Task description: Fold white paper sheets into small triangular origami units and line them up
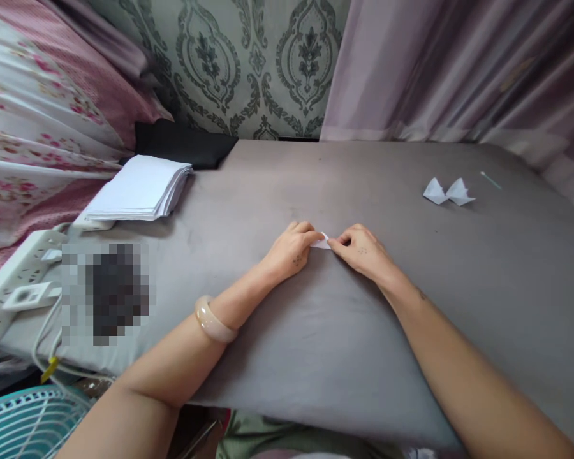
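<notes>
Between my two hands lies a small piece of folded white paper (321, 243), low on the grey cloth surface (287, 191). My left hand (294, 247), with a pale bangle (214, 322) on its forearm, pinches the paper's left end between thumb and fingers. At the paper's right end, the fingertips of my right hand (360, 249) are closed on it. My fingers cover part of the paper, so its full shape is hidden. Farther right stand folded white paper shapes (448, 192) with pointed tops.
A stack of white paper (138, 188) sits at the back left, before a black flat item (184, 145). A white power strip (23, 274) with cords lines the left edge, near a blurred-out patch (117, 290). A thin stick (490, 181) lies far right; a turquoise fan (26, 421) stands lower left.
</notes>
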Motion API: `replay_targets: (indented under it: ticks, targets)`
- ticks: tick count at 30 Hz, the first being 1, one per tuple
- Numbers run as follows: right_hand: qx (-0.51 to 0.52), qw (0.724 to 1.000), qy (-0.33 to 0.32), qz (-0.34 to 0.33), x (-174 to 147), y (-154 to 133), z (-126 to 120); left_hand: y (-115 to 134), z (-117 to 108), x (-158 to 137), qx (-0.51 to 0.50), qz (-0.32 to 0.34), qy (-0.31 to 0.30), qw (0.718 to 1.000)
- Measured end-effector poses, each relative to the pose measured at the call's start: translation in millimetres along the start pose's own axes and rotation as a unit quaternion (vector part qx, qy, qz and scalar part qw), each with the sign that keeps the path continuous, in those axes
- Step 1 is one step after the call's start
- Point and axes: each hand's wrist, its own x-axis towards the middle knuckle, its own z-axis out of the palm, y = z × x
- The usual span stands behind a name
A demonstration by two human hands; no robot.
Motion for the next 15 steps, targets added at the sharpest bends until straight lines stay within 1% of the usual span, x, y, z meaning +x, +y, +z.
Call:
replay_targets:
  ticks: [2,4,5,6,7,9,11,13,15]
  targets:
    - [0.073,0.997,-0.006,0.009,0,6,-4,-3,1,0,0.008,0.012,-0.011,1.0]
    - [0.17,0.985,-0.022,0.031,-5,13,-9,-5,2,1,0.009,0.01,-0.015,1.0]
    - [0.203,0.978,-0.028,0.036,-9,16,-11,-5,1,2,0.01,0.008,-0.017,1.0]
    - [0.213,0.976,-0.028,0.026,-14,18,-13,-5,1,2,0.01,0.006,-0.018,1.0]
    - [0.198,0.98,-0.021,-0.001,-20,20,-14,-5,1,2,0.011,0.003,-0.019,1.0]
    - [0.126,0.988,0.001,-0.089,-31,22,-15,-4,1,3,0.013,-0.001,-0.02,1.0]
    - [0.062,0.983,0.015,-0.17,-41,22,-14,-4,1,3,0.014,-0.002,-0.018,1.0]
    - [0.026,0.978,0.021,-0.208,-48,22,-11,-4,2,3,0.012,-0.003,-0.015,1.0]
    - [-0.005,0.974,0.028,-0.223,-50,22,-7,-5,3,3,0.007,-0.007,-0.013,1.0]
